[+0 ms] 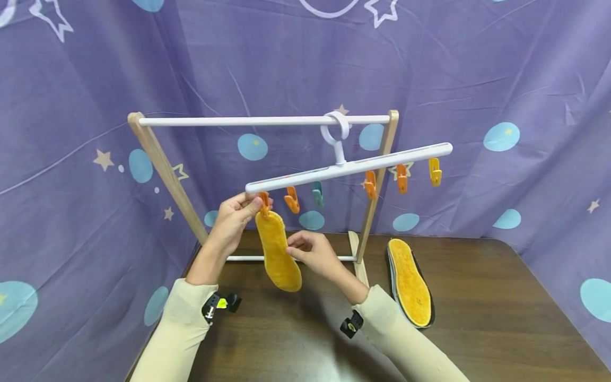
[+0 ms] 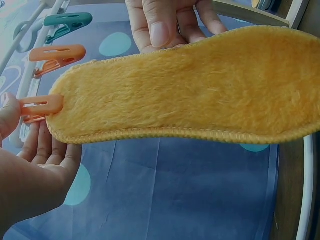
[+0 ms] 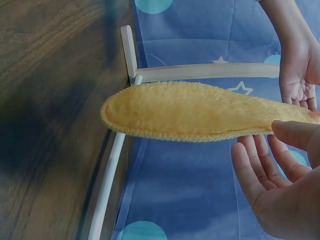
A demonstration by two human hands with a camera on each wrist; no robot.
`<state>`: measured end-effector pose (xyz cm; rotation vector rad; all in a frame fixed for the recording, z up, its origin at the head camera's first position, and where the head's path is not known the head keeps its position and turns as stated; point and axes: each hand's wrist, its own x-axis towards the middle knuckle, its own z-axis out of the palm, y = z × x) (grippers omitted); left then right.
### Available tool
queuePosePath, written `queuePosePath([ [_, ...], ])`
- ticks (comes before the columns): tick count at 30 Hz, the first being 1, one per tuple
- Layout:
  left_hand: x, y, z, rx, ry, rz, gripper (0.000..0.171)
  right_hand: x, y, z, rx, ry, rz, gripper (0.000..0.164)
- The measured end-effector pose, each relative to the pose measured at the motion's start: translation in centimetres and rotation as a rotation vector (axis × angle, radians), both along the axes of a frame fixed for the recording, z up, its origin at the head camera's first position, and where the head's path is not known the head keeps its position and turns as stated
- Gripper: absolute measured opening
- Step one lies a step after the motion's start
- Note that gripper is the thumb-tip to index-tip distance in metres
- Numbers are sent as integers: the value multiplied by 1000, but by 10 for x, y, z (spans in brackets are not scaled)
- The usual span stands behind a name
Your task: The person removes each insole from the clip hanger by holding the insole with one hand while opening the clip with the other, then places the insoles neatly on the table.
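Note:
A fuzzy yellow insole [image 1: 276,249] hangs by one end from an orange clip [image 1: 264,203] at the left end of a white hanger [image 1: 305,176]. My left hand [image 1: 230,225] pinches that clip between thumb and fingers; the clip's jaws sit over the insole's narrow end in the left wrist view. Lower down, my right hand [image 1: 312,254] pinches the insole's side edge, its thumb on the near face and the fingers [image 3: 255,160] partly behind. The hanger tilts, left end lower, its ring hook around the rack's white top bar [image 1: 238,121].
Several free clips hang along the hanger, among them an orange one [image 1: 292,200], a green one [image 1: 317,194] and a yellow one [image 1: 435,172]. Another yellow insole [image 1: 411,284] lies on the brown table [image 1: 496,307] at right, on something dark-edged. A purple curtain [image 1: 267,63] stands behind the wooden-sided rack.

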<state>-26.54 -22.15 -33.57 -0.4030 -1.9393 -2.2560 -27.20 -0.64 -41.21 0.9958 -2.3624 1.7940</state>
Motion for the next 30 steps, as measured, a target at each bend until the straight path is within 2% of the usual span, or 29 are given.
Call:
queuePosePath([
  [13, 1, 1, 4, -22, -21, 28, 12, 2, -6, 3, -47, -50, 21, 13],
  [22, 2, 1, 5, -55, -45, 52, 12, -3, -8, -8, -102, -101, 13, 14],
  [30, 1, 3, 4, -40, -44, 39, 14, -4, -6, -10, -113, -122, 18, 16],
])
